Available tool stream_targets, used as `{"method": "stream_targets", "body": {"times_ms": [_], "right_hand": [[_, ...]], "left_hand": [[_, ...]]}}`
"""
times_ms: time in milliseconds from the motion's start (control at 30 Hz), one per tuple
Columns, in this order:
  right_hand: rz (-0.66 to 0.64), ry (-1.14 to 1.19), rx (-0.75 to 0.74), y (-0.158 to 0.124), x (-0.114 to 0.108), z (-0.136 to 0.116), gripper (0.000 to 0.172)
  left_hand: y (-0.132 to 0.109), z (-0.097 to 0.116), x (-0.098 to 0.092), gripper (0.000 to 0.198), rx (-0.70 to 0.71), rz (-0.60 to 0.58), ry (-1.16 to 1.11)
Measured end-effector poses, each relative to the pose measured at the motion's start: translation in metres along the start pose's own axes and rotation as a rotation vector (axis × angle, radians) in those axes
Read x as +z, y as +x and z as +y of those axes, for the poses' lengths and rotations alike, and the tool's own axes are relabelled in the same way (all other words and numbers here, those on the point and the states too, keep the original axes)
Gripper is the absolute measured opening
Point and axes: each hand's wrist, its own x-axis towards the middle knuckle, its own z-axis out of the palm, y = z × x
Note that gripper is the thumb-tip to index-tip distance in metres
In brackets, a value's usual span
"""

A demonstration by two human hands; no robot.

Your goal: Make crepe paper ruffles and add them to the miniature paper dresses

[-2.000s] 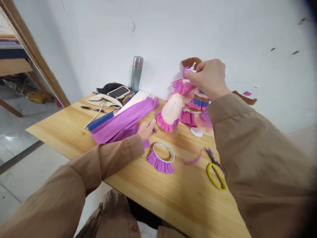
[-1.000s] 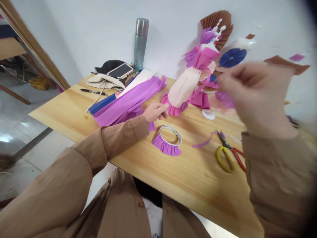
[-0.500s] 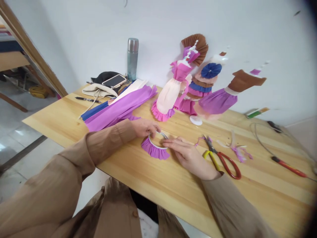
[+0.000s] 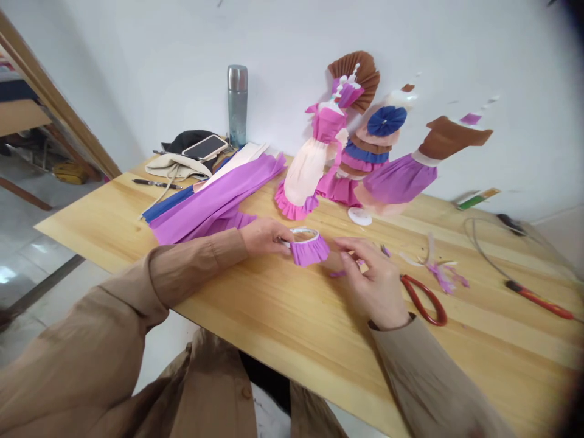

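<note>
A ring edged with gathered purple crepe paper point(image 4: 310, 252) is pinched at its left side by my left hand point(image 4: 267, 236), which is closed on it. The ring is tipped so its white rim faces up and the ruffle hangs toward me. To its right, apart from the ring, my right hand point(image 4: 371, 280) has thumb and forefinger slightly apart, with nothing visible held. Small purple scraps point(image 4: 337, 274) lie by its fingertips. Scissors point(image 4: 424, 301) lie behind the right hand, which hides most of them except the red handle.
Crepe paper sheets point(image 4: 214, 198) lie at left near a pen point(image 4: 155, 184), a phone point(image 4: 205, 147) and a flask point(image 4: 237, 106). Several paper-dressed doll forms point(image 4: 303, 173) stand by the wall. Paper trimmings point(image 4: 444, 277) and a red-handled tool point(image 4: 541, 301) lie right.
My right hand has let go of the ring and moved right, in front of the scissors. My left hand has shifted the ring slightly right and up and tilted it.
</note>
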Motion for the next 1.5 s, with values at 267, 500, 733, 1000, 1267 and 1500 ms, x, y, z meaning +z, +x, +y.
{"method": "stream_targets", "body": {"times_ms": [267,500,733,1000,1267,1500], "right_hand": [[-0.015,-0.254,-0.206,0.001,0.006,-0.048,0.031],[-0.051,-0.401,-0.266,0.002,0.012,-0.052,0.021],[-0.047,-0.362,-0.278,-0.001,0.012,-0.052,0.013],[-0.013,-0.397,-0.253,-0.001,0.010,-0.048,0.009],[-0.026,-0.386,-0.263,-0.002,0.010,-0.045,0.014],[-0.025,-0.285,-0.233,-0.004,0.007,-0.046,0.011]], "left_hand": [[-0.013,0.011,0.013,0.026,0.154,-0.113,0.245],[-0.014,0.014,0.018,0.033,0.148,-0.122,0.247],[-0.015,0.017,0.016,0.024,0.092,-0.140,0.194],[-0.020,0.019,0.024,0.029,0.207,-0.204,0.206],[-0.020,0.015,0.026,0.027,0.233,-0.259,0.219],[-0.021,0.015,0.026,0.023,0.147,-0.273,0.090]]}}
